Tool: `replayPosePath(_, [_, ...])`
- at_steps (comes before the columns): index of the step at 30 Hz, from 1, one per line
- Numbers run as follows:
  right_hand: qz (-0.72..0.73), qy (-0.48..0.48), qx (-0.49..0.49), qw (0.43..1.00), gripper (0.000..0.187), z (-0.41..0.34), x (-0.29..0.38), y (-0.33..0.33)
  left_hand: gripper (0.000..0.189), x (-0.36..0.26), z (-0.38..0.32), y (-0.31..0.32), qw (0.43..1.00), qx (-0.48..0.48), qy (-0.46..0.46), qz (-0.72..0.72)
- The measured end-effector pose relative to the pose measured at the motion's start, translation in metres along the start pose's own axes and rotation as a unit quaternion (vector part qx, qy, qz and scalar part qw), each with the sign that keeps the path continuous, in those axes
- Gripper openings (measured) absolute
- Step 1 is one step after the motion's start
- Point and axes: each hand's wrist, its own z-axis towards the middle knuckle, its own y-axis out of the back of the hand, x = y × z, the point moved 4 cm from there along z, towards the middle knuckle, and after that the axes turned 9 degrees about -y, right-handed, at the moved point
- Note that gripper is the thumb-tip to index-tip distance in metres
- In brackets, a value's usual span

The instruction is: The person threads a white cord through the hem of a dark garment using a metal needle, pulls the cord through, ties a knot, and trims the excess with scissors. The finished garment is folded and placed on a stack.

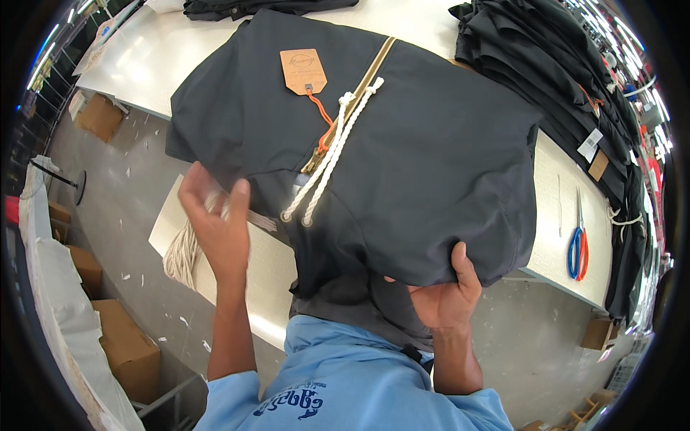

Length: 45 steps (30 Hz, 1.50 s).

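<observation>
A dark hooded jacket (442, 145) lies spread before me, its lower edge over the table's near edge. Two white twisted drawcords (338, 145) with knotted ends run from metal eyelets across its brass zipper (372, 70). A brown hang tag (303, 71) is tied by an orange string at the zipper pull. My right hand (450, 296) has its thumb on top of the fabric at the lower right, its fingers partly hidden beneath. At the left edge of the jacket is my left hand (218, 221), slightly blurred, fingers apart, in front of a bundle of white cord (183, 253).
Blue-and-orange-handled scissors (578, 253) lie on the pale table (550, 237) at right. Dark garments with tags (539, 70) are piled at the upper right, and another dark garment (259, 6) lies at the top. Cardboard boxes (126, 350) stand on the floor at left.
</observation>
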Motion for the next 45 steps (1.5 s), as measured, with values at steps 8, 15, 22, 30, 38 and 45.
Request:
replayPosePath(8, [-0.084,0.002,-0.063,0.994,0.052,-0.005,-0.005,0.006,0.042,-0.027,-0.009,-0.027,0.968,0.164,-0.106,0.155])
replayPosePath(15, [-0.082,-0.002,-0.066,0.994,0.053,-0.004,-0.009,0.010,0.030,-0.028,-0.009,-0.029,0.954,0.176,-0.126,0.208])
replayPosePath(22, [-0.085,-0.010,-0.082,0.993,0.054,-0.002,-0.007,0.013,0.005,-0.019,0.010,-0.011,0.970,0.209,0.108,-0.058])
replayPosePath(30, [-0.084,0.009,-0.115,0.990,0.052,-0.002,-0.005,0.007,0.007,-0.024,0.023,-0.011,0.975,0.199,0.068,-0.067])
replayPosePath(38, [-0.082,0.049,-0.167,0.981,0.050,-0.004,-0.004,0.001,0.016,-0.014,0.003,-0.008,0.974,0.174,0.019,-0.143])
replayPosePath(45, [-0.080,0.065,-0.157,0.982,0.049,-0.004,-0.001,-0.008,0.019,0.002,-0.035,0.020,0.996,0.042,-0.082,0.003])
